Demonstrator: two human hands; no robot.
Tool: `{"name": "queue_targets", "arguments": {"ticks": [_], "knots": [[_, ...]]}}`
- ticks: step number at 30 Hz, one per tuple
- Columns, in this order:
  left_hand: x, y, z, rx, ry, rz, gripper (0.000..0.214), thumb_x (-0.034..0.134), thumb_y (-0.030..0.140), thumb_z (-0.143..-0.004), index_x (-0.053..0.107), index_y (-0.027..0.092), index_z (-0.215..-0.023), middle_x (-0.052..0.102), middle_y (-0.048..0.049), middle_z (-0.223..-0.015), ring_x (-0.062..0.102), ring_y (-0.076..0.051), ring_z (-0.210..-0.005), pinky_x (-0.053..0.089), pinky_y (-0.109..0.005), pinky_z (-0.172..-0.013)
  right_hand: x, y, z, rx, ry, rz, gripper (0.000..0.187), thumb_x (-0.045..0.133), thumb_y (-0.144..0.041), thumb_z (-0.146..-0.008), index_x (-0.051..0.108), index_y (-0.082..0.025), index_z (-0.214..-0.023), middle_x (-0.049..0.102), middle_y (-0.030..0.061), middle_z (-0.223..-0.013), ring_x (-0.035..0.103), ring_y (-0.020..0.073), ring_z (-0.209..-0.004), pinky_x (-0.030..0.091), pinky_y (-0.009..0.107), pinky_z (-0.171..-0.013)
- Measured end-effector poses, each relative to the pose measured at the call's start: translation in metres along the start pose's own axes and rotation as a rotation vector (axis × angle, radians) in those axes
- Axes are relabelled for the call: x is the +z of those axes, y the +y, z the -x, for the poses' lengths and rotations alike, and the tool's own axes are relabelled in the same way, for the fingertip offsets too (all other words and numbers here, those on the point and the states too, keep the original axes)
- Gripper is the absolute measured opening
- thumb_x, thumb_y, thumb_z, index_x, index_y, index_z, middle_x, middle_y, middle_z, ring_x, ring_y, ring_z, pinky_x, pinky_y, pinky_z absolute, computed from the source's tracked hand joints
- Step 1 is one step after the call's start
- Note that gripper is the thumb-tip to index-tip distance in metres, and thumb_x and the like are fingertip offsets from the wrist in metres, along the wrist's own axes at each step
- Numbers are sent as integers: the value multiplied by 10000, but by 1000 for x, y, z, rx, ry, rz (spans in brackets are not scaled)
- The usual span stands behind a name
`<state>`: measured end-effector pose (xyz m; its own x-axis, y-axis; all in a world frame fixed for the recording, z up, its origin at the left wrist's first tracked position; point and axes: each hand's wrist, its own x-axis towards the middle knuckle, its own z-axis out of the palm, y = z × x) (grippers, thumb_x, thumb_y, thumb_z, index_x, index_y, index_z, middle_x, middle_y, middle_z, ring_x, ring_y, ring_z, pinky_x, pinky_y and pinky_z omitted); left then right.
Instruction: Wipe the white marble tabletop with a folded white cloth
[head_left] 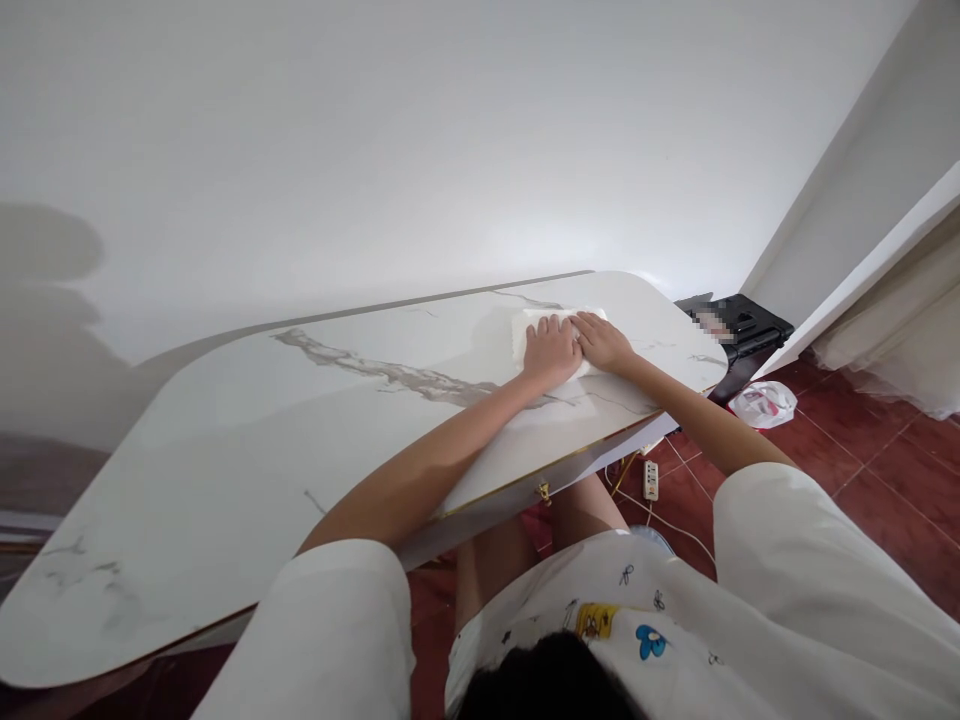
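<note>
A thin white cloth (519, 336) lies spread on the white marble-patterned tabletop (247, 440), towards its right end. My left hand (551, 352) presses on the cloth, its fingers bent over it and pointing away from me. Touching it on the right, my right hand (602, 345) also bears down on the cloth, fingers angled left against my left hand. Both arms reach forward over the table's near edge. The palms are hidden, and part of the cloth is covered by the hands.
A white wall (420, 150) runs behind the table. Beyond the right end stand a black case-like object (750, 325) and a white plastic bag (763, 404) on red floor tiles (885, 470). A power strip (650, 481) with a cable lies below, near a brass-coloured knob (544, 492).
</note>
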<state>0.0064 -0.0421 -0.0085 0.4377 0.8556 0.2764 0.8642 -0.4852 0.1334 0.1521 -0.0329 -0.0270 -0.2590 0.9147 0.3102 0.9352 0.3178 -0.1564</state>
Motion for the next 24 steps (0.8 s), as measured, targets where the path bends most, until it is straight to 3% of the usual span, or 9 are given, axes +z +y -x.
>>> {"name": "queue_targets", "arguments": {"ticks": [13,19,24], "knots": [[-17,35,62,-6,-30,-36,495,293,271,-985,474,105,-1415,450,-171,-1515,383,-330,-1399,308,-510,-1144,-12,-17,66,-45,24,5,543,223,-327,-1018,471,-136,-1462,491,120,-1514,404,280,-1431,337,486,-1197],[-23,60,80,-43,-79,-25,541,300,278,-985,412,69,-1471,392,-184,-1559,333,-347,-1441,276,-526,-1174,-18,-4,90,-80,4,-12,561,221,-371,-1024,472,-144,-1471,482,116,-1527,399,286,-1440,325,501,-1210],[-19,75,72,-23,-84,7,549,313,281,-980,412,45,-1466,399,-201,-1546,335,-361,-1429,275,-541,-1171,-22,18,95,-123,7,-23,553,244,-367,-1016,484,-131,-1455,507,139,-1503,413,297,-1432,331,520,-1208]]}}
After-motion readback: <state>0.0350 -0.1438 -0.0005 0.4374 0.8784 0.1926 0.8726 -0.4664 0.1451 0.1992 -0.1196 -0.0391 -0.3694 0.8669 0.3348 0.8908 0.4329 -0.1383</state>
